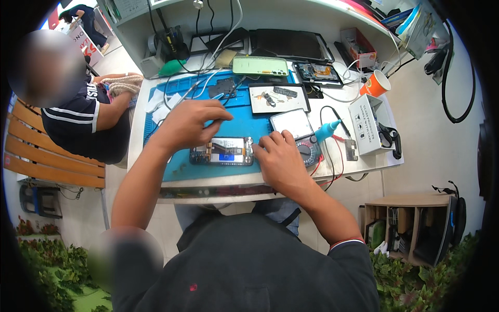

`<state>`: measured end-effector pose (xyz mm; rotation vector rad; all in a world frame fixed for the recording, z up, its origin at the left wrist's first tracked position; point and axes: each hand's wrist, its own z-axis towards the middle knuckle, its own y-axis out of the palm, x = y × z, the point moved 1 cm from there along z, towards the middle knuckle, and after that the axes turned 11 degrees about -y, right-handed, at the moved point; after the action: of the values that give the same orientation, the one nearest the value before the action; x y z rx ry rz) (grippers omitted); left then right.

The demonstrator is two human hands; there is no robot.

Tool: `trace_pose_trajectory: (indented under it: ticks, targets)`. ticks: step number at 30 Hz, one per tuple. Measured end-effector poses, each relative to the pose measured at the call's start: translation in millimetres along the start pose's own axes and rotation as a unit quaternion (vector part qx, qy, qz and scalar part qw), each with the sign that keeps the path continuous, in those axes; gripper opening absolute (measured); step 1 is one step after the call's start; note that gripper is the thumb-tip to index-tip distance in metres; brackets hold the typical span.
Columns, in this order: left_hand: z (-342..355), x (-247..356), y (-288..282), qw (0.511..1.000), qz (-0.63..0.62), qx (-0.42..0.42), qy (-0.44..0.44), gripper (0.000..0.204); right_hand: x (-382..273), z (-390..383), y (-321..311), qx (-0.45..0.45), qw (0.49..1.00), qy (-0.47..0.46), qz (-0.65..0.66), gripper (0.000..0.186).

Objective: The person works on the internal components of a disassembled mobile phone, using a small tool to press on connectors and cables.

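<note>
Right now, an opened phone [223, 151] lies on a blue mat [247, 122] near the front edge of the table [358, 163], and the left hand [195, 124] is by its far left corner, fingers bent, thumb apart from them. The right hand [282, 161] has its fingertips at the phone's right end, whether pinching it I cannot tell, with a meter [306, 151] just beside.

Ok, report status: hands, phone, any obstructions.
Left hand hovers, contents unclear; right hand at right end of phone. Phone opened, on blue mat. Multimeter close beside right hand.
</note>
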<state>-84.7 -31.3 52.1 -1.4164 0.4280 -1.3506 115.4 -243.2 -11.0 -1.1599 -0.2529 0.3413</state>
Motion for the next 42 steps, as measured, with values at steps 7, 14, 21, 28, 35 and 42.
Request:
trace_pose_trajectory:
  ticks: [7, 14, 21, 28, 35, 42]
  targets:
    - [-17, -4, -39, 0.992, -0.071, 0.087, -0.058, 0.022, -45, -31, -18, 0.214, 0.960, -0.066, 0.166, 0.028]
    - [82, 14, 24, 1.000, -0.021, 0.008, -0.012, 0.021, -69, -64, 4, 0.268, 0.931, 0.012, 0.247, 0.029]
    - [178, 11, 57, 1.000, -0.001, 0.020, 0.023, 0.019, -57, -97, 20, 0.302, 0.911, 0.065, 0.275, 0.039]
    - [203, 15, 61, 0.997, 0.051, -0.056, 0.029, 0.021, -50, -97, 35, 0.308, 0.901, 0.073, 0.297, 0.039]
    - [223, 9, 120, 0.976, 0.154, -0.152, 0.028, 0.031, -44, -100, 37, 0.305, 0.900, 0.057, 0.305, 0.040]
    - [223, 34, 111, 0.967, 0.198, -0.139, 0.079, 0.036, -47, -97, 37, 0.319, 0.898, 0.065, 0.296, 0.039]
